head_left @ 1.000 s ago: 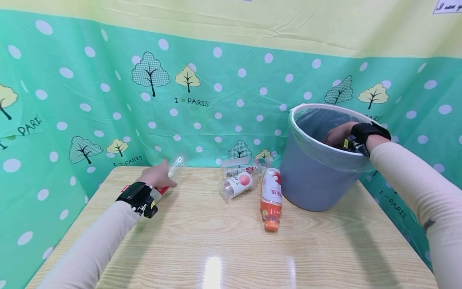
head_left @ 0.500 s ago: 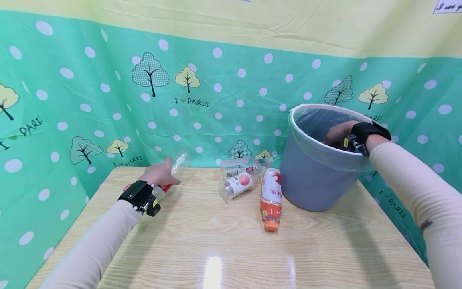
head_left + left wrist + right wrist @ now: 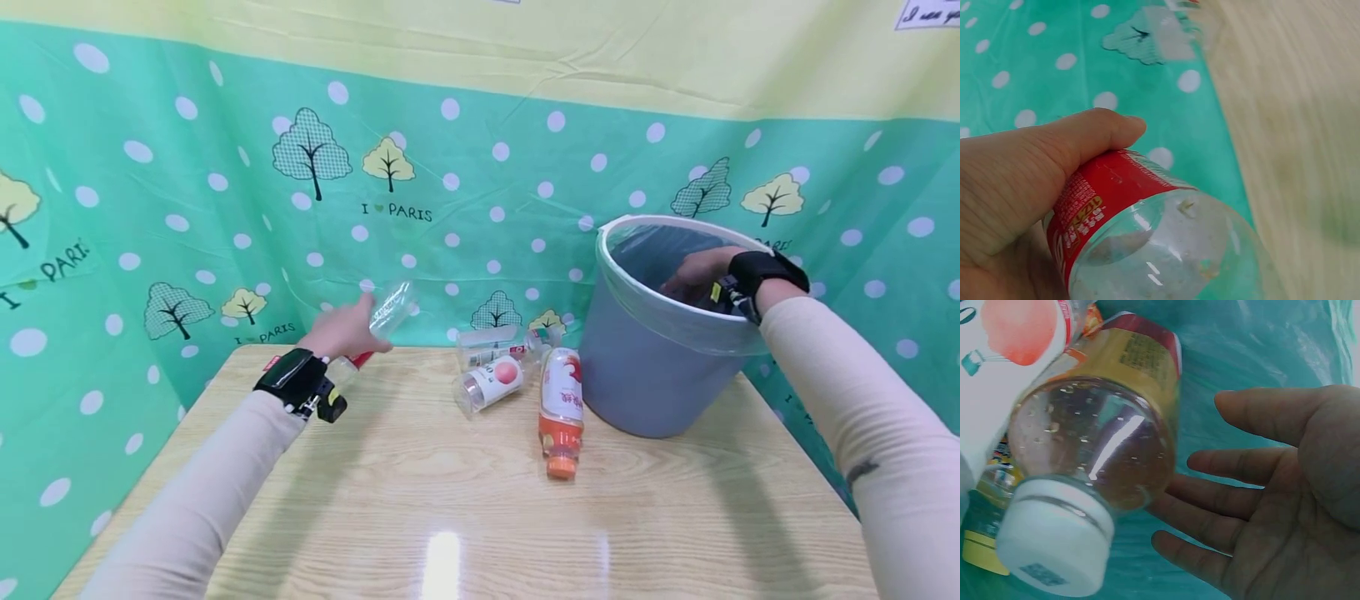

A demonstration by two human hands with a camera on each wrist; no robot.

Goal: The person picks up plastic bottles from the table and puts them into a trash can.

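Light wood-grain table (image 3: 480, 517), bearing a tilted grey-blue bin (image 3: 645, 375) at right rear, an orange-capped bottle (image 3: 562, 410) lying beside it, and two clear bottles, one peach-labelled (image 3: 489, 385), one behind (image 3: 498, 346).

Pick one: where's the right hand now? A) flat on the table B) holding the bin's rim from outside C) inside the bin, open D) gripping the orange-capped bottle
C: the right hand is down inside the bin, and the right wrist view shows its fingers spread and relaxed beside bottles already in there, gripping nothing.
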